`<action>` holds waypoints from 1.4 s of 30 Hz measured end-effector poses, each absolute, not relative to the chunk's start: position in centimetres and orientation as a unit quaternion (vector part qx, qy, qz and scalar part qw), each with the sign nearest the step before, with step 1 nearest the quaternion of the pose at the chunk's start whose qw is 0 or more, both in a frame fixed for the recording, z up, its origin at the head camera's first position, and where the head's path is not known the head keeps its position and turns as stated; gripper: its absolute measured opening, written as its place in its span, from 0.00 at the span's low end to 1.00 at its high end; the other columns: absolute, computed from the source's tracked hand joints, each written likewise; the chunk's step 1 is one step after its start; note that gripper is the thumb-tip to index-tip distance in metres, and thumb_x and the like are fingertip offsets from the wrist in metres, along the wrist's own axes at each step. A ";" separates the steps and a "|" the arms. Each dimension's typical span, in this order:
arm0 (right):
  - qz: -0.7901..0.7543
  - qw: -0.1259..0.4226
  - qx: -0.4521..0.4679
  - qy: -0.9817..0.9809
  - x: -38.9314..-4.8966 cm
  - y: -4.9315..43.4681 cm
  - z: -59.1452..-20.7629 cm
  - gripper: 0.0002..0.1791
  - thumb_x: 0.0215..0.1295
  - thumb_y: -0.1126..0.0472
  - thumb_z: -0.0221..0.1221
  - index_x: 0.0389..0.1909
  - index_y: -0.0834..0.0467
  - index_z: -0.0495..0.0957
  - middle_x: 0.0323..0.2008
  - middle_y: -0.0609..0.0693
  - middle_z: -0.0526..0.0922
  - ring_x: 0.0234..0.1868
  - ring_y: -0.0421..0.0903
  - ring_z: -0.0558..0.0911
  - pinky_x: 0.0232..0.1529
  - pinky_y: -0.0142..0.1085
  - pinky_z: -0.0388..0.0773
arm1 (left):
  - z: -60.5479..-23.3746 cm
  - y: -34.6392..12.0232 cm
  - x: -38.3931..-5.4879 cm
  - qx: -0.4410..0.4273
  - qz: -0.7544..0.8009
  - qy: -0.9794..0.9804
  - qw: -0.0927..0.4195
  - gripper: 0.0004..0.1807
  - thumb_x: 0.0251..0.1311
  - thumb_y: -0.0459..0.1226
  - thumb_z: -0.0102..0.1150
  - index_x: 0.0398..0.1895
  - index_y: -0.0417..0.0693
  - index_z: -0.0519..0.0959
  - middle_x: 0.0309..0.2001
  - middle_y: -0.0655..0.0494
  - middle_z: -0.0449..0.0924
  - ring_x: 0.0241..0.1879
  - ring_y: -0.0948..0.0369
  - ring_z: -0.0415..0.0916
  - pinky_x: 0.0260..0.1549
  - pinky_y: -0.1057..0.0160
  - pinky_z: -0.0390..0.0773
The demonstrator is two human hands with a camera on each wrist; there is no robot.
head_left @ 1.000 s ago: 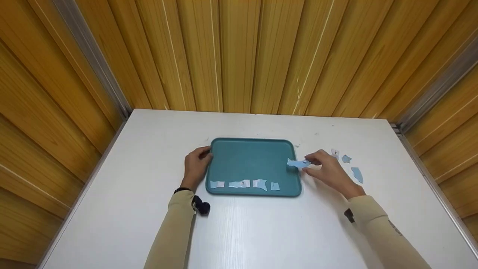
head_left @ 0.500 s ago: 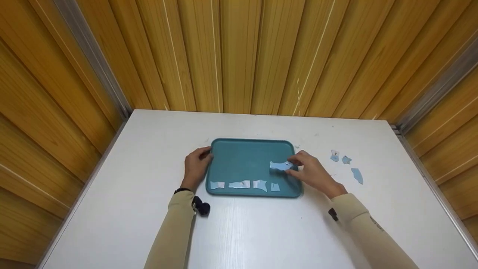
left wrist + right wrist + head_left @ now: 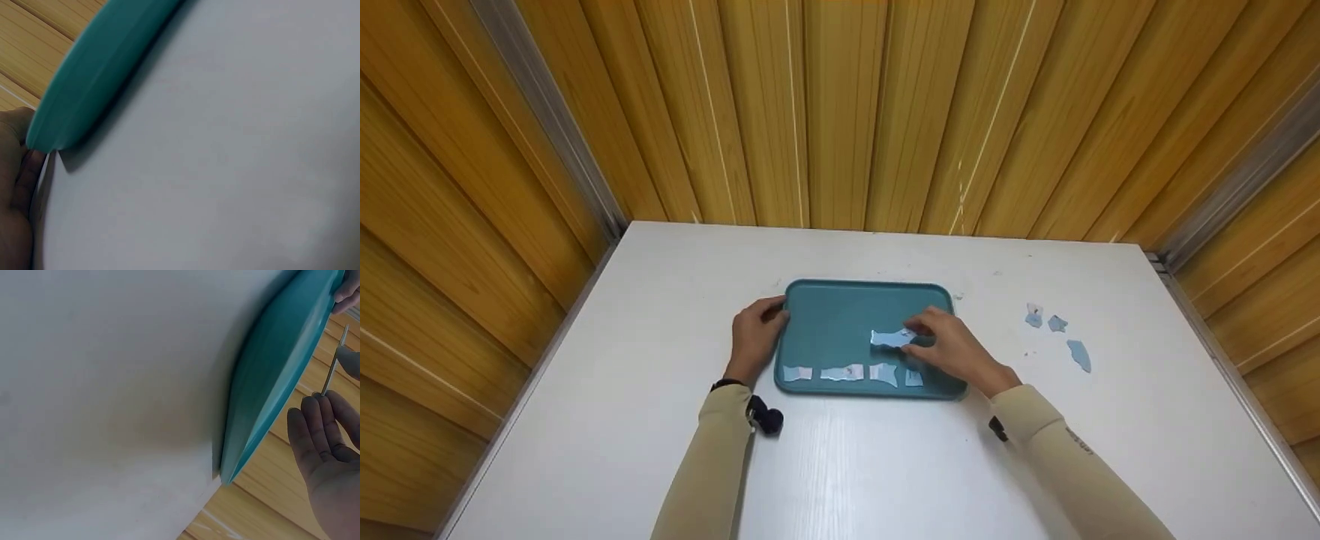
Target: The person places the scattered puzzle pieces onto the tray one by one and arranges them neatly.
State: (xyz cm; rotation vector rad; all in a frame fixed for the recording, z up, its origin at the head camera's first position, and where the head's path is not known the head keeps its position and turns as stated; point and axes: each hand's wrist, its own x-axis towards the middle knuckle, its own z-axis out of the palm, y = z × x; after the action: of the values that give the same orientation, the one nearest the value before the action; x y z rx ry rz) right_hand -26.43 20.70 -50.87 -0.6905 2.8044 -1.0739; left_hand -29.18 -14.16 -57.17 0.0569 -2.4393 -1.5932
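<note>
My right hand pinches a light blue torn piece of paper by its right end, above the middle of the teal tray. Seen edge-on in the right wrist view, the paper is a thin line between thumb and fingertips. Along the tray's near side lie several torn scraps in a row, among them a long one and a notched one; the hand partly covers the rightmost scrap. My left hand grips the tray's left rim, its thumb at the edge.
Right of the tray, 3 more scraps lie on the white table: a two-toned one, a small pointed one and a curved blue one. Wood-patterned panels stand behind the table and at both sides.
My right hand has carried the piece of paper leftward from the tray's right rim to above its middle. The left hand has stayed at the left rim.
</note>
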 end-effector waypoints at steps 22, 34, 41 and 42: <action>-0.349 0.034 -0.258 0.900 -26.8 15.7 -51.5 0.21 0.66 0.61 0.74 0.56 0.65 0.84 0.47 0.52 0.81 0.49 0.49 0.82 0.54 0.45 0.83 | -57.4 -14.2 -29.3 0.005 -0.547 -0.827 0.127 0.18 0.71 0.31 0.66 0.62 0.38 0.84 0.57 0.44 0.86 0.57 0.51 0.82 0.59 0.53 0.80; -0.347 0.042 -0.282 0.893 -26.9 12.7 -51.9 0.20 0.67 0.61 0.74 0.56 0.66 0.84 0.48 0.53 0.82 0.49 0.48 0.82 0.52 0.44 0.83 | -57.6 -14.3 -29.3 0.008 -0.546 -0.829 0.122 0.18 0.72 0.31 0.65 0.63 0.39 0.84 0.58 0.44 0.85 0.58 0.51 0.82 0.60 0.52 0.80; -0.346 0.054 -0.282 0.893 -27.1 11.3 -52.2 0.20 0.68 0.60 0.73 0.56 0.65 0.84 0.50 0.54 0.82 0.51 0.49 0.83 0.54 0.44 0.83 | -57.5 -14.3 -29.4 0.009 -0.552 -0.825 0.121 0.18 0.72 0.31 0.65 0.63 0.39 0.84 0.58 0.45 0.85 0.59 0.51 0.82 0.60 0.53 0.79; -0.346 0.055 -0.282 0.893 -27.1 11.1 -52.2 0.20 0.68 0.60 0.73 0.56 0.65 0.84 0.50 0.54 0.82 0.51 0.49 0.83 0.54 0.43 0.83 | -57.6 -14.3 -29.4 0.010 -0.553 -0.825 0.120 0.18 0.72 0.32 0.65 0.62 0.39 0.84 0.58 0.46 0.85 0.58 0.52 0.81 0.60 0.53 0.79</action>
State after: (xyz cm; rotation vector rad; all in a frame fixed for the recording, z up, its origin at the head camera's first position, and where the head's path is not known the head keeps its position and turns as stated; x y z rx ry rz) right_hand -27.11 11.06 -52.21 -0.8566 2.7123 -1.0491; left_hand -29.37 -14.33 -57.56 0.0291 -2.4095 -1.6145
